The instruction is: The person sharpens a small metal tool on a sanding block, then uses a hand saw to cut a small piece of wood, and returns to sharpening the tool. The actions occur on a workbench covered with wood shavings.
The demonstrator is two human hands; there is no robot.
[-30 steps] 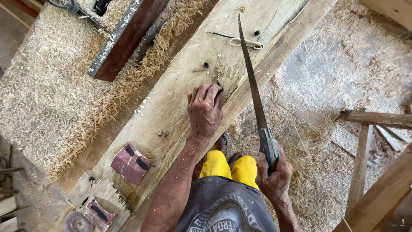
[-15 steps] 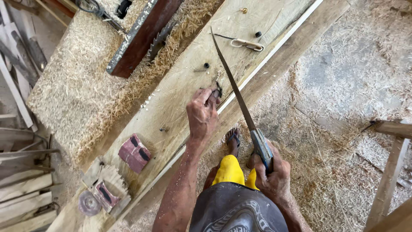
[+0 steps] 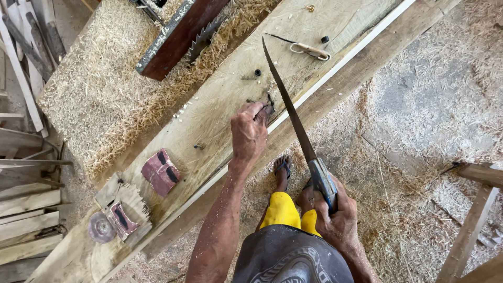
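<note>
The long pale wooden plank [image 3: 220, 105] is laid slantwise across the picture, from the lower left up to the upper right, with a darker wooden beam [image 3: 335, 89] lying just beside its near edge. A big heap of yellow sawdust [image 3: 99, 84] is seen on the far side of the plank, and a dark block with a round toothed saw blade [image 3: 201, 36] rests at the top. The long thin hand saw [image 3: 291, 112] is held across the plank, its point far from the person and its grey handle close to the body, so its long line crosses the plank's long line. The right hand [image 3: 335, 220] is closed tight around that handle, below the plank's near edge. The left hand [image 3: 250, 131] is pressed down on the plank with bent fingers, just left of the blade, and is the nearer hand to the cutting spot. A reddish sanding block [image 3: 161, 172] is lying on the plank to the left. Small scissors [image 3: 309, 50] and a few dark screws [image 3: 258, 73] are lying on the plank higher up.
</note>
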